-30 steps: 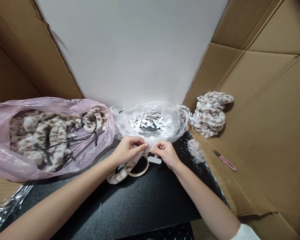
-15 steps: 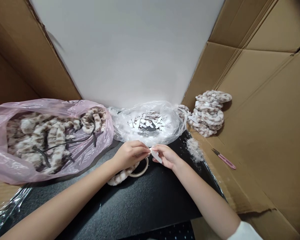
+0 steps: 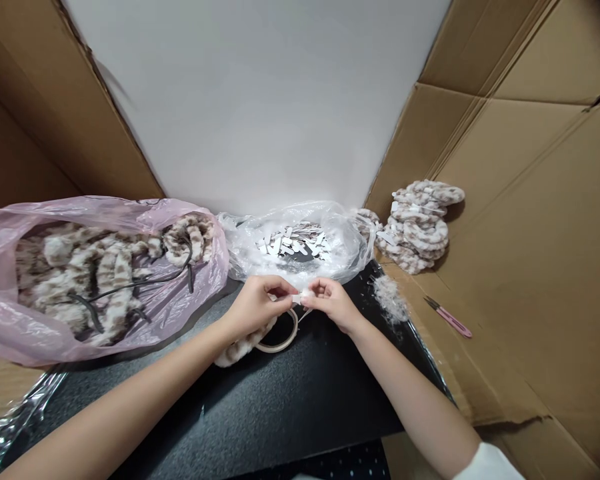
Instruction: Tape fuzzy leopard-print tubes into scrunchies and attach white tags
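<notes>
Your left hand [image 3: 257, 305] has its thumb and forefinger drawn together on a small white tag [image 3: 297, 299], mostly hidden between your hands. Your right hand [image 3: 336, 305] faces it, thumb and forefinger closed on a fluffy white tip [image 3: 307, 293]; you cannot tell whether that tip belongs to the furry band [image 3: 237, 352] curving out below your left hand, plush and cream with soft brown patches. Near it, a smooth, pale tape ring [image 3: 280, 347] lies on the black tabletop [image 3: 285, 407], which has a finely speckled, grainy sheen. To your left, a crinkled, translucent pink plastic bag [image 3: 5, 320] gapes around more patchy fur pieces [image 3: 115, 273] and dark, thin cords [image 3: 145, 283]. Beyond your hands, a filmy clear plastic bag [image 3: 240, 257] holds a heap of flat white tags [image 3: 290, 243] with rounded ends. To your right, looped furry bands [image 3: 420, 230] are stacked with white tags among them. Nearer you sit a wispy clump of pale fluff [image 3: 391, 298] and, on the brown cardboard [image 3: 520, 267], pink-handled thread snips [image 3: 449, 317] with dark, pointed blades. You can't read any writing on the tags at this size.
</notes>
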Action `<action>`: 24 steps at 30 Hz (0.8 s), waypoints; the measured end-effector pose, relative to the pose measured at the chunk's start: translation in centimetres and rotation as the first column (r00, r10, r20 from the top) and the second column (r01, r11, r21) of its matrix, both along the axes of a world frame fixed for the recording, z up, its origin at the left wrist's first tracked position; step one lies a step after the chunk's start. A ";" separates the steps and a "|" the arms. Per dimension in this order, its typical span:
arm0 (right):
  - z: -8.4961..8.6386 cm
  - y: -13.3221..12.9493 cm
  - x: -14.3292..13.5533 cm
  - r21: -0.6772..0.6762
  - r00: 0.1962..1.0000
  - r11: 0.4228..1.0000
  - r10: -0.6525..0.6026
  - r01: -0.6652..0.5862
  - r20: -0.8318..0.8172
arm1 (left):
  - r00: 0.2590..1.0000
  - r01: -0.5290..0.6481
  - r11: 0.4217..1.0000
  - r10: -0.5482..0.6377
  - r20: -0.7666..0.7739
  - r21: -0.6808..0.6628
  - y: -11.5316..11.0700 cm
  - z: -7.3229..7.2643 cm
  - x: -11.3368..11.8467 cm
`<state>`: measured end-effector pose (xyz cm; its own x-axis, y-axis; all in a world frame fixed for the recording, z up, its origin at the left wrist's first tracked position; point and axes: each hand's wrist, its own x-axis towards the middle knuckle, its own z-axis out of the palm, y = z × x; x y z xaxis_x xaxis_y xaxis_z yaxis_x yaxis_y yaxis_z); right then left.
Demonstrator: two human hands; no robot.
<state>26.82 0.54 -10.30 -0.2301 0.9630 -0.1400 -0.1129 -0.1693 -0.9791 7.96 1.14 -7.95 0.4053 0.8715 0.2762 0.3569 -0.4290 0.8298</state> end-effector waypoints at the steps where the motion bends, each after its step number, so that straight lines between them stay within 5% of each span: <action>1: 0.0 -0.1 0.0 0.127 0.997 0.992 -0.014 0.004 0.082 | 0.999 -0.011 0.993 0.015 0.033 -0.119 0.0 0.2 0.0; 6: -0.1 -0.6 0.0 0.608 0.918 0.793 -0.216 -0.033 0.332 | 0.983 0.024 0.863 0.071 0.169 -0.504 0.8 0.4 -0.3; 10: -0.2 -0.6 0.0 0.723 0.888 0.679 -0.246 -0.129 0.390 | 0.980 0.068 0.818 0.053 0.192 -0.571 1.2 0.2 -0.6; 18: 0.1 -0.6 0.0 0.758 0.896 0.635 -0.235 -0.152 0.376 | 0.984 0.172 0.888 -0.133 0.118 -0.428 1.0 0.9 -1.1; 24: -0.2 -0.7 -0.1 0.743 0.886 0.629 -0.183 -0.228 0.427 | 0.976 0.058 0.990 -0.084 -0.203 -0.131 0.2 1.6 -0.9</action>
